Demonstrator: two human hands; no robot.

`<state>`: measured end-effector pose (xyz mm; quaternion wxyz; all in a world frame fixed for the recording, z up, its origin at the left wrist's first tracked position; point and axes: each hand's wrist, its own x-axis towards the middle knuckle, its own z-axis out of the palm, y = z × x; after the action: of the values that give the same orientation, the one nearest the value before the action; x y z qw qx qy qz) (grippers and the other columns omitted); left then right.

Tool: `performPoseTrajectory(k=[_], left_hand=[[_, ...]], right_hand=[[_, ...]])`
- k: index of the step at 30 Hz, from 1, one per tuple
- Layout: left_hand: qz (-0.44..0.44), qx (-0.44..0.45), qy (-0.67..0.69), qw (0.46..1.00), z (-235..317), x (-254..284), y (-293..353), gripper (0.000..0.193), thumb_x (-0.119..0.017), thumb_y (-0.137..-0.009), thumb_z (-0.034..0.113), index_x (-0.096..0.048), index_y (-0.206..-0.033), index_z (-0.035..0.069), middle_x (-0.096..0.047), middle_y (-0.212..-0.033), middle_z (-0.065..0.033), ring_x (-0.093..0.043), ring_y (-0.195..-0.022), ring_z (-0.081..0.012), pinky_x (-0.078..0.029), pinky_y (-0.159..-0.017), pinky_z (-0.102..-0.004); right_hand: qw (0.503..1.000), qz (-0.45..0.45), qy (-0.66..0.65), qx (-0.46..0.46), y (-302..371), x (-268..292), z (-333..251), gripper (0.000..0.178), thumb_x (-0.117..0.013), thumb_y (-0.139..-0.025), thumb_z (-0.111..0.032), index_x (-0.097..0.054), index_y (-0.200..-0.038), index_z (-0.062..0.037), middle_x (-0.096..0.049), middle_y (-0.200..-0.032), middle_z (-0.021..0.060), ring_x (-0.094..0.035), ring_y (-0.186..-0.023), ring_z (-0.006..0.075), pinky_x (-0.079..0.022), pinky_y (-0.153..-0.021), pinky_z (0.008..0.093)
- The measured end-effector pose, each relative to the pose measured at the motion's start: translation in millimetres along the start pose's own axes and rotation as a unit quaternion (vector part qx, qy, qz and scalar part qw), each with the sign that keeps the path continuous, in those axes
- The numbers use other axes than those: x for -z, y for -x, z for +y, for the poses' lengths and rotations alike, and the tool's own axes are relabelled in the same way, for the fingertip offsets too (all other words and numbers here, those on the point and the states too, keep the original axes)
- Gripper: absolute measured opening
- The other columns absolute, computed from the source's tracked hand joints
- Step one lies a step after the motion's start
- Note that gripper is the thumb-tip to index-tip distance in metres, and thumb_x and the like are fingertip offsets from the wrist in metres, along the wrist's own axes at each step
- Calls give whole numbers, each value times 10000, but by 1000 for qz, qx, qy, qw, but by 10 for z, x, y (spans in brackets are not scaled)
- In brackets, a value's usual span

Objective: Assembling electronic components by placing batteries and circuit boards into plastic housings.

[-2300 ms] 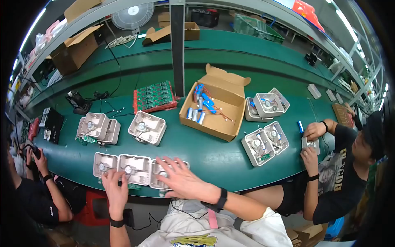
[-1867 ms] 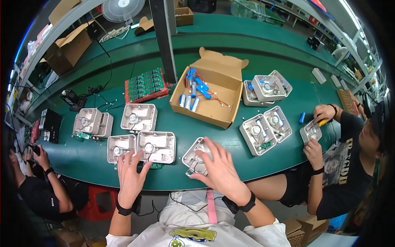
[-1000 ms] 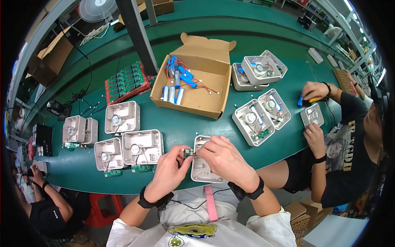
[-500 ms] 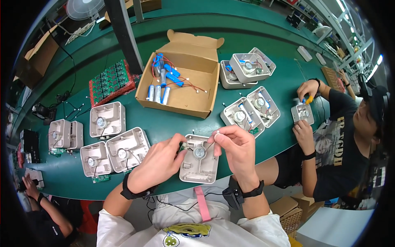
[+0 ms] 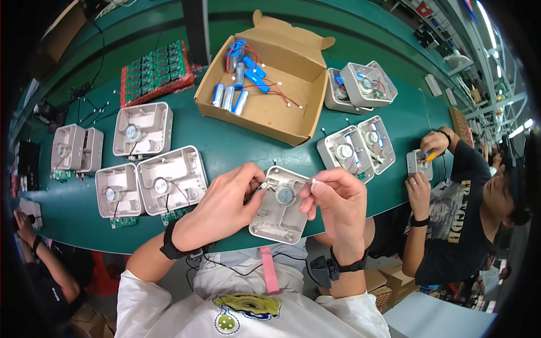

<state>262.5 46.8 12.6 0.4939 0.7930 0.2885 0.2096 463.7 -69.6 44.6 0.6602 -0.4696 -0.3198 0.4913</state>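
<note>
In front of me a light grey plastic housing lies open side up on the bench. A round speaker sits inside it. At its upper left corner my left hand is closed, thumb and forefinger pinched around a small part that I cannot make out clearly. Above the housing's right edge my right hand pinches a small white wire connector between thumb and fingertips. Part of the wire is hidden by the fingers.
Further housings with speakers stand left; more, some holding blue batteries, stand right. An open cardboard box of wired blue batteries lies ahead, near stacked green circuit boards. A co-worker's hand steadies another housing at right.
The view has shifted, so the bench things sit differently in the picture. My two hands keep their pinches, the right one still on the white connector beside the housing.
</note>
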Motion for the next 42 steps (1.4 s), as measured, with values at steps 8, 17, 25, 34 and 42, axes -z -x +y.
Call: performPoseTrajectory(k=[8, 17, 25, 34, 42], left_hand=[[6, -4, 27, 1000, -35, -5, -15, 199, -712, -938, 0, -571, -1073, -37, -678, -907, -191, -698, -738, -305, -561, -687, -418], [17, -9, 13, 1000, -73, -23, -12, 224, -764, -931, 32, -604, -1078, -23, -674, -846, -120, -663, -706, -222, -548, -651, -340], [7, 4, 26, 1000, -41, 7, -14, 203, -720, -945, 1, -570, -1075, -42, -680, -892, -177, -674, -704, -266, -556, -672, -389], [42, -17, 22, 999, -122, -60, 17, 215, -757, -926, -1, -638, -1103, -34, -681, -961, -134, -690, -802, -230, -572, -742, -333], [51, -48, 16, 997, -118, -76, 47, 214, -742, -922, -37, -692, -1130, -52, -689, -1041, -143, -713, -853, -260, -592, -786, -337]], right_hand=[[981, 41, 181, 63, 181, -292, -11, 79, -665, -977, 86, -658, -1056, 82, -743, -968, 197, -758, -736, 218, -587, -559, 277], [944, 117, 240, 192, 149, -232, 91, 74, -620, -1016, 76, -623, -1090, 84, -732, -960, 177, -727, -702, 183, -584, -554, 271], [964, 135, 177, 143, 117, -227, 57, 71, -621, -1031, 42, -638, -1094, 71, -744, -917, 159, -676, -632, 143, -538, -511, 247], [925, 20, 376, -55, -14, -289, 171, 75, -703, -987, -12, -700, -972, 62, -754, -766, 101, -668, -610, 92, -482, -515, 230], [898, 17, 439, 2, -99, -331, 297, 79, -715, -956, -2, -694, -949, 74, -723, -702, 98, -680, -628, 73, -506, -556, 262]])
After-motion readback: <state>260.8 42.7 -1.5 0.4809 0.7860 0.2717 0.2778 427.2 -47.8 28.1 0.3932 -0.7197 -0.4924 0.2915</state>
